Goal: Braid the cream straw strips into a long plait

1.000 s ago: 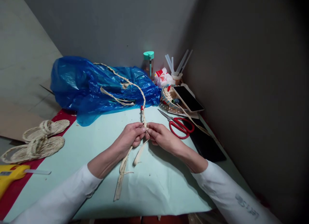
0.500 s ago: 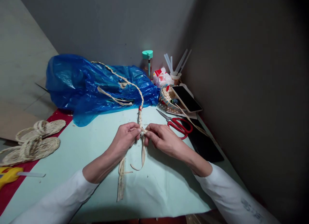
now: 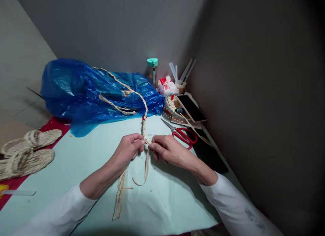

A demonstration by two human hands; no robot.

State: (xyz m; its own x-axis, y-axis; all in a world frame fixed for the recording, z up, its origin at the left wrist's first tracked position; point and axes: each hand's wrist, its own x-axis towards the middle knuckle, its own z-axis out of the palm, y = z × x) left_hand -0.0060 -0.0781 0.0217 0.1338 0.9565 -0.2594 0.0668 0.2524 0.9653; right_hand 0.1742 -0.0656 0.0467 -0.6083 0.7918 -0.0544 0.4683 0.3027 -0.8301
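Note:
A pale straw braid (image 3: 131, 89) runs from over the blue bag down to my fingers, with a small red tie (image 3: 144, 117) partway along it. My left hand (image 3: 131, 146) pinches the braid's lower end and a wide strand (image 3: 118, 198) that hangs below the palm. My right hand (image 3: 167, 148) is closed on a short strand drawn out to the right of the braid. Between the hands a thin loose strand (image 3: 147, 166) hangs down and curls leftward on the pale green sheet. My fingertips partly hide where the strands cross.
Behind lies a blue plastic bag (image 3: 81, 90) with straw strips on it. To the right are red-handled scissors (image 3: 186, 137), a phone (image 3: 191, 108), a small woven basket (image 3: 169, 105) and a cup of glue sticks (image 3: 180, 86). Woven sandals (image 3: 33, 161) and a glue gun (image 3: 3, 188) lie left.
The view has shifted, so everything sits slightly lower and further left. Both hands keep their pinch on the strands, with the right fingers drawn slightly clear of the hanging strand.

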